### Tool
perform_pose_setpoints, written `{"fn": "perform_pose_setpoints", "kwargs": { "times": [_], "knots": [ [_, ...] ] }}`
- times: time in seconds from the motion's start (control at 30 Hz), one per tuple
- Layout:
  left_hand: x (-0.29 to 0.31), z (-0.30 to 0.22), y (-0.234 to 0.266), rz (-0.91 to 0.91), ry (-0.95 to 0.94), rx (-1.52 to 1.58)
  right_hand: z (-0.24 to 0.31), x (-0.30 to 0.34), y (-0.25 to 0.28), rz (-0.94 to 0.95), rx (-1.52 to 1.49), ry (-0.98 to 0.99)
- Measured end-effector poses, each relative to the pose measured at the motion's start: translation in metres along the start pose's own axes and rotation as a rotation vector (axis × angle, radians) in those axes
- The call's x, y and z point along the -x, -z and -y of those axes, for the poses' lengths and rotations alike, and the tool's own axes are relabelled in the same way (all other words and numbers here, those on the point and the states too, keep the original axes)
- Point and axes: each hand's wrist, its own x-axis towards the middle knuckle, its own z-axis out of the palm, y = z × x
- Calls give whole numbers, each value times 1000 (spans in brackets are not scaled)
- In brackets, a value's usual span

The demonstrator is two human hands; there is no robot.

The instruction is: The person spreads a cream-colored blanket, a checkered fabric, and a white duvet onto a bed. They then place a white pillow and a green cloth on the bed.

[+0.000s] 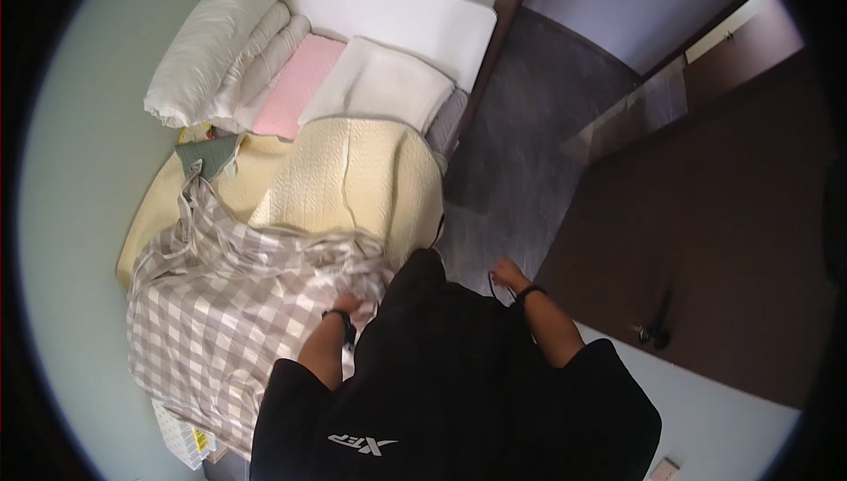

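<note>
A grey-and-white checked sheet (225, 304) lies rumpled over the near part of the bed, its far edge gathered into folds. My left hand (349, 304) is at the sheet's right side, closed on bunched cloth that looks blurred; its fingertips are partly hidden. Off the bed's right side, my right hand (507, 274) hangs over the floor with its fingers curled. A thin dark cord (492, 285) loops beside that hand toward the wristband; what the fingers hold, if anything, cannot be made out. Beyond the sheet, a cream quilted pad (344, 176) is partly folded over itself.
Rolled white bedding (216, 44), a pink quilted piece (300, 84) and a folded white blanket (379, 84) lie against the white headboard (397, 18). A dark green cloth (207, 154) sits by the left wall. At right stands a brown door (697, 243) with a black handle (653, 335).
</note>
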Motion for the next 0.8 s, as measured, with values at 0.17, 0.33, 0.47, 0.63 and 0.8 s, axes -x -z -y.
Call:
{"fn": "perform_pose_setpoints", "kwargs": {
  "times": [0.17,0.33,0.47,0.63,0.8],
  "knots": [
    [-35,16,-51,-263,180,594,-57,-71,71,12,-372,-191],
    [-81,27,2,-160,150,501,30,-121,121,-377,-487,-215],
    [-104,34,62,-157,155,475,181,-155,126,-140,-213,75],
    [-147,45,135,-228,-283,-155,311,-195,54,-107,-188,233],
    [-163,-17,216,-513,145,574,377,-257,36,-28,618,490]
  ]
}}
